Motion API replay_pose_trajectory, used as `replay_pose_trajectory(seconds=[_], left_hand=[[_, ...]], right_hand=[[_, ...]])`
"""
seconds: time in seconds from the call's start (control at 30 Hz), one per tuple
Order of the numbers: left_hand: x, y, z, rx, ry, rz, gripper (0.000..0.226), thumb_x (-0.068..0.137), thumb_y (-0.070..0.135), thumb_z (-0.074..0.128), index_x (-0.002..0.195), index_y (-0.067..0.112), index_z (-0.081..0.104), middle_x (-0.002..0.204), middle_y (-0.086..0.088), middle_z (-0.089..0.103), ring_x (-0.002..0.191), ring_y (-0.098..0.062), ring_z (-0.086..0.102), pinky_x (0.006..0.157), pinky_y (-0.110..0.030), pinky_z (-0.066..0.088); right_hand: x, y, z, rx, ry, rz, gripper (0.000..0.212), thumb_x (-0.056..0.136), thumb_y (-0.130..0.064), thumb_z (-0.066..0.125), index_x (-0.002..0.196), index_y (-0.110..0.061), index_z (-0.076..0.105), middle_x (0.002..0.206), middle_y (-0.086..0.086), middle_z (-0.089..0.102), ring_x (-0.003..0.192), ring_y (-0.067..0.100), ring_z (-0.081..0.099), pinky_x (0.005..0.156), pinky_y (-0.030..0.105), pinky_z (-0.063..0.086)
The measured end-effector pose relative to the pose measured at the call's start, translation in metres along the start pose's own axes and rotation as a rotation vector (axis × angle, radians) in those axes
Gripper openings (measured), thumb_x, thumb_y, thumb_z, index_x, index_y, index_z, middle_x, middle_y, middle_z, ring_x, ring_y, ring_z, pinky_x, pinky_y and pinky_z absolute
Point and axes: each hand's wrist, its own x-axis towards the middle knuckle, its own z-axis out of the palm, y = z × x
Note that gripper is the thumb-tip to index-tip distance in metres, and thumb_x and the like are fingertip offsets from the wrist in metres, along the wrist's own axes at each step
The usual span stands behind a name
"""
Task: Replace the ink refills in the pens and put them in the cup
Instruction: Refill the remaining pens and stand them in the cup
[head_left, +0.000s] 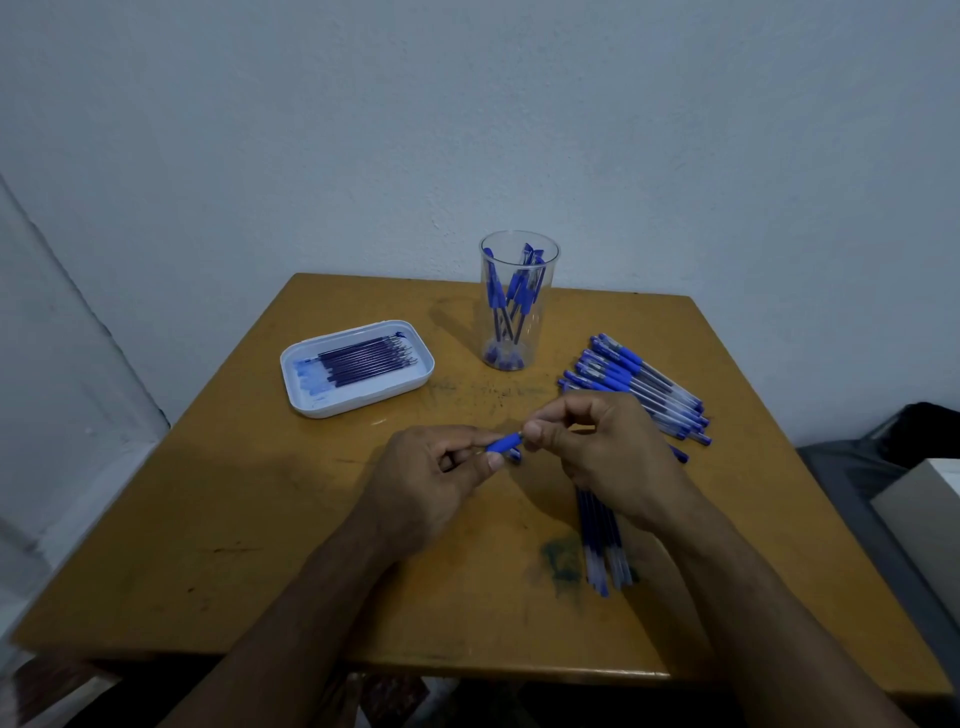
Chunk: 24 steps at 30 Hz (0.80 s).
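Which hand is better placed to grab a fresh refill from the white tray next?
Left. The white tray of refills sits on the left side of the table, nearer the left hand. The right hand would have to cross over, and both hands hold the pen.

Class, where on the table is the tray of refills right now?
In the head view, the tray sits on the table's far left, left of the cup and beyond the left hand.

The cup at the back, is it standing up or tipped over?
Upright. The cup stands on its base on the table, rim up, pens leaning inside.
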Motion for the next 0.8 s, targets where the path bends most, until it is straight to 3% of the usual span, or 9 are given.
replay_pose_trajectory(seconds=[0.13, 0.33, 0.43, 0.5, 0.57, 0.63, 0.73, 0.8], left_hand=[[0.0, 0.004, 0.001, 0.023, 0.035, 0.02, 0.026, 0.094, 0.024, 0.07, 0.118, 0.034, 0.074, 0.076, -0.002, 0.069, 0.068, -0.026, 0.06, 0.063, -0.05, 0.054], [0.0, 0.009, 0.003, 0.131, 0.133, 0.112, 0.027, 0.091, 0.019, 0.073, 0.117, 0.029, 0.074, 0.082, 0.014, 0.07, 0.076, -0.014, 0.063, 0.065, -0.018, 0.05], [-0.001, 0.011, 0.003, 0.131, 0.15, 0.109, 0.027, 0.092, 0.018, 0.073, 0.115, 0.031, 0.074, 0.08, 0.013, 0.07, 0.075, -0.012, 0.063, 0.065, -0.015, 0.048], [0.0, 0.012, 0.003, 0.091, 0.188, 0.043, 0.027, 0.093, 0.02, 0.072, 0.112, 0.039, 0.07, 0.077, 0.01, 0.069, 0.071, -0.011, 0.062, 0.062, -0.022, 0.051], [0.003, 0.011, 0.004, 0.013, 0.273, -0.068, 0.024, 0.094, 0.025, 0.069, 0.111, 0.041, 0.068, 0.076, 0.0, 0.067, 0.07, -0.019, 0.064, 0.068, -0.039, 0.059], [0.006, 0.011, 0.002, -0.05, 0.364, -0.156, 0.022, 0.097, 0.027, 0.067, 0.117, 0.034, 0.068, 0.077, -0.006, 0.067, 0.077, -0.025, 0.068, 0.076, -0.044, 0.061], [0.008, 0.012, -0.003, -0.066, 0.431, -0.223, 0.03, 0.1, 0.027, 0.062, 0.128, 0.018, 0.067, 0.08, 0.001, 0.07, 0.073, -0.001, 0.068, 0.068, -0.017, 0.057], [0.008, 0.012, -0.004, -0.056, 0.433, -0.234, 0.031, 0.101, 0.026, 0.06, 0.13, 0.017, 0.066, 0.083, 0.005, 0.07, 0.072, 0.005, 0.066, 0.066, -0.012, 0.053]], right_hand=[[-0.001, -0.003, 0.003, 0.01, 0.056, 0.011, 0.013, 0.093, -0.024, 0.07, 0.083, -0.018, 0.075, 0.069, 0.006, 0.071, 0.05, 0.017, 0.05, 0.047, 0.029, 0.043], [0.001, -0.002, 0.006, 0.051, 0.087, 0.026, 0.011, 0.095, -0.02, 0.069, 0.086, -0.016, 0.074, 0.071, 0.006, 0.073, 0.048, 0.014, 0.052, 0.045, 0.024, 0.043], [0.002, 0.0, 0.01, 0.075, 0.109, 0.028, 0.009, 0.094, -0.022, 0.07, 0.09, -0.016, 0.075, 0.073, 0.007, 0.073, 0.047, 0.013, 0.052, 0.046, 0.025, 0.043], [0.003, -0.001, 0.015, 0.113, 0.13, 0.051, 0.013, 0.093, -0.028, 0.071, 0.103, -0.02, 0.075, 0.079, 0.007, 0.072, 0.05, 0.009, 0.054, 0.048, 0.023, 0.044], [0.006, 0.0, 0.019, -0.051, 0.161, 0.061, 0.029, 0.093, -0.038, 0.069, 0.12, -0.026, 0.071, 0.086, -0.003, 0.071, 0.064, 0.002, 0.057, 0.058, 0.019, 0.044], [0.007, -0.002, 0.024, -0.433, 0.135, 0.058, 0.029, 0.097, -0.043, 0.063, 0.119, -0.027, 0.072, 0.095, -0.015, 0.066, 0.08, -0.001, 0.057, 0.067, 0.017, 0.043], [0.009, -0.004, 0.038, -0.771, -0.002, 0.163, 0.034, 0.098, -0.051, 0.056, 0.114, -0.025, 0.07, 0.105, -0.008, 0.057, 0.089, 0.006, 0.052, 0.072, 0.024, 0.044], [0.009, -0.002, 0.046, -0.841, -0.024, 0.197, 0.036, 0.099, -0.053, 0.054, 0.116, -0.024, 0.066, 0.112, -0.004, 0.05, 0.091, 0.009, 0.051, 0.075, 0.027, 0.046]])
